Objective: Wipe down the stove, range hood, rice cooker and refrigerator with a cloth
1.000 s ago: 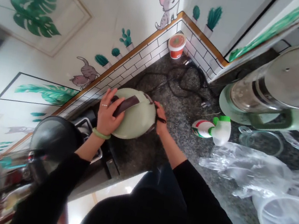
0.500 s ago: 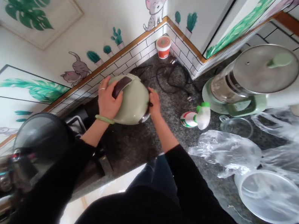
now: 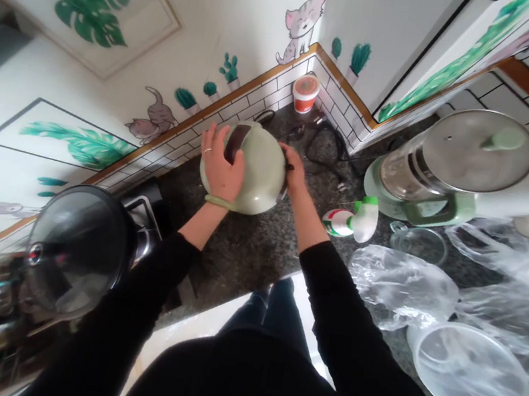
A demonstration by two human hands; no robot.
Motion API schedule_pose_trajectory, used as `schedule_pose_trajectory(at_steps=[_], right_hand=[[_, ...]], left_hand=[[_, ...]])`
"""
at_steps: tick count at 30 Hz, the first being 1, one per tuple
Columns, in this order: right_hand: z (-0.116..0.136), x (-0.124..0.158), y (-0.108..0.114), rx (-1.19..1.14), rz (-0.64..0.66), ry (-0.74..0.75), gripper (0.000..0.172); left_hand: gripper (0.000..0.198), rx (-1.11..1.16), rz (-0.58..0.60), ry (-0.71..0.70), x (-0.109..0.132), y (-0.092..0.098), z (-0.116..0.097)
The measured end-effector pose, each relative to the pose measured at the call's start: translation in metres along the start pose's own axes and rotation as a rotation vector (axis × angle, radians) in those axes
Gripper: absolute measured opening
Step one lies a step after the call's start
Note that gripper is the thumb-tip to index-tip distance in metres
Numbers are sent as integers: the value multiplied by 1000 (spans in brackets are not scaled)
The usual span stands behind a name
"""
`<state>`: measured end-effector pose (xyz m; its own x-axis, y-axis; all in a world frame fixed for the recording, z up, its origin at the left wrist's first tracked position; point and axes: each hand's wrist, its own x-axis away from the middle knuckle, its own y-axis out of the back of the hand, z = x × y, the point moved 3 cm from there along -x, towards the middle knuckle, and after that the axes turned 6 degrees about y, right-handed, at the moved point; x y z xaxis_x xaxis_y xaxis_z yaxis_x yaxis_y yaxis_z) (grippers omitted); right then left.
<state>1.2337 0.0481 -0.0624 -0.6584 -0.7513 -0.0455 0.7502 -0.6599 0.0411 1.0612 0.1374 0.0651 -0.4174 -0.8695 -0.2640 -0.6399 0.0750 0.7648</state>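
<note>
A rounded, pale green rice cooker (image 3: 262, 174) with a dark panel on top is on the dark speckled counter near the wall corner, and it looks tilted. My left hand (image 3: 223, 167) presses against its left side, fingers spread over the shell beside the dark panel. On the opposite side, my right hand (image 3: 295, 171) grips the cooker's edge, with its fingertips partly hidden behind a dark part. Both hands hold the cooker between them. The underside of the cooker cannot be seen.
Black cables (image 3: 321, 143) and a red-and-white tub (image 3: 306, 93) are in the corner. Right of my hands are a spray bottle (image 3: 349, 220), a glass-jug appliance (image 3: 403, 174), clear plastic bags (image 3: 402, 285) and a translucent tub (image 3: 471, 374). A glass-lidded pan (image 3: 77, 251) sits left.
The rice cooker has moved slightly toward the wall corner, with both my hands still on it. The whole view has shifted, so the surroundings appear lower and further right.
</note>
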Motion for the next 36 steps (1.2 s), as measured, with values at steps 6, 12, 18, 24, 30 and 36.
schedule_pose_trajectory(at_steps=[6,12,18,24,30,36], right_hand=[[50,101,-32,69,-319,-3,65],[85,141,-51,97,-320,77,62],[62,5,-2,69,-60,192,60],[77,60,-27,118,-319,71,62],[71,154,-88,165,-378,-64,72],[28,136,-93,118,-462,-318,70]], left_hand=[[59,23,6,-5,-1,3,-1],[59,32,30,2,-2,3,-2],[51,70,-8,19,-17,-27,-2],[56,80,-25,60,-25,-37,-4],[64,127,-14,61,-26,-35,-5],[61,119,-8,7,-31,-40,-3]])
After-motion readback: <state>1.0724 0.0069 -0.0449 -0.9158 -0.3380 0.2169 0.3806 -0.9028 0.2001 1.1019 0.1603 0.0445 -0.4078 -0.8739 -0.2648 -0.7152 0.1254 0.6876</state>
